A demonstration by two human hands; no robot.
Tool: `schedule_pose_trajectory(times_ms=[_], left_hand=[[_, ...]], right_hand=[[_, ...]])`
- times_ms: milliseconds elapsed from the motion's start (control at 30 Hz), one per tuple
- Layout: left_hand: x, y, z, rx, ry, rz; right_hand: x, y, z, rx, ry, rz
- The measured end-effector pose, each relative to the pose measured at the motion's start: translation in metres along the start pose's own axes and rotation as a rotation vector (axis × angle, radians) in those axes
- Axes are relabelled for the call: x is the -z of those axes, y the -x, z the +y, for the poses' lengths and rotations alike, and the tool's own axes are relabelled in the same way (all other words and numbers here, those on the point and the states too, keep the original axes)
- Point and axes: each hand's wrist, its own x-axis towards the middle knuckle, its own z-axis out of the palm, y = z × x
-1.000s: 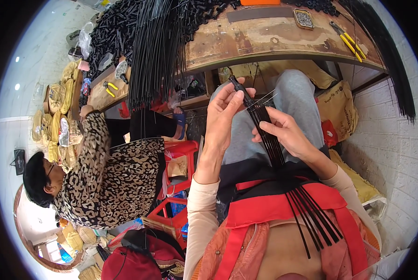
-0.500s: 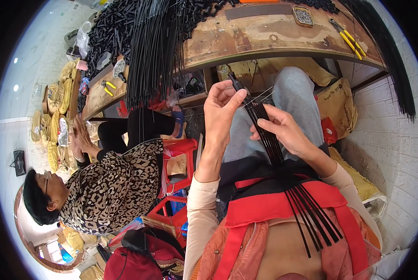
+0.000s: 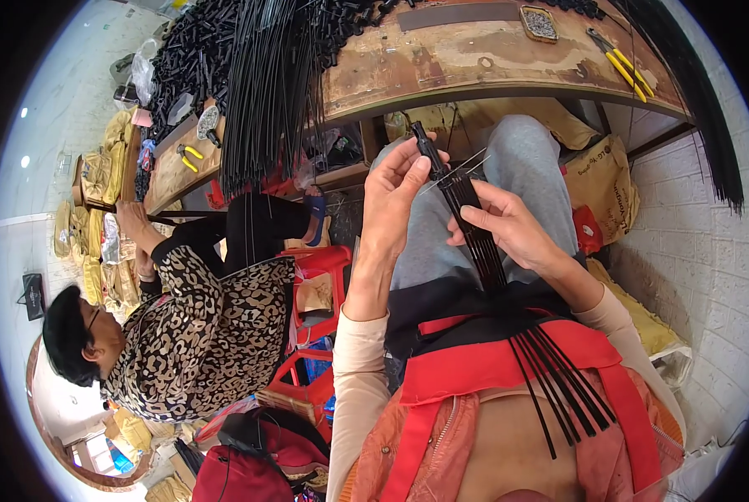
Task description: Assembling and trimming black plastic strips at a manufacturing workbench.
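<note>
My left hand grips a black tubular plastic piece between thumb and fingers, its narrow end pointing up. From its lower end a bundle of slim black ribs, like those of an umbrella frame, runs down over my lap. My right hand is closed around the upper part of these ribs, thumb on top. Two thin pale wires stick out sideways near the joint between the piece and the ribs. The loose rib ends fan out over my red apron.
Ahead stands a worn wooden table with yellow-handled pliers, a small tray of metal bits, a heap of black plastic parts and hanging black rods. At left a co-worker sits near red stools.
My left hand has tilted the black piece a little and its fingers have shifted along it. The pale wires have swung. The co-worker's hands have moved apart and lower.
</note>
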Motion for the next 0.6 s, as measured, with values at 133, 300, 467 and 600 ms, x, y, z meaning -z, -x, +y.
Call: schedule_pose_trajectory(times_ms=[133, 300, 467, 600], left_hand=[[-0.006, 0.004, -0.004, 0.041, 0.141, -0.088], [-0.023, 0.018, -0.001, 0.069, 0.174, -0.099], [-0.047, 0.037, 0.005, 0.004, 0.059, 0.171], [-0.048, 0.054, 0.009, 0.04, 0.084, 0.229]], right_hand=[[0.002, 0.013, -0.008, -0.032, 0.009, -0.013], [0.004, 0.031, -0.012, -0.031, -0.025, -0.022], [0.002, 0.046, -0.015, -0.014, 0.037, 0.014], [-0.004, 0.056, -0.015, -0.02, 0.04, -0.006]])
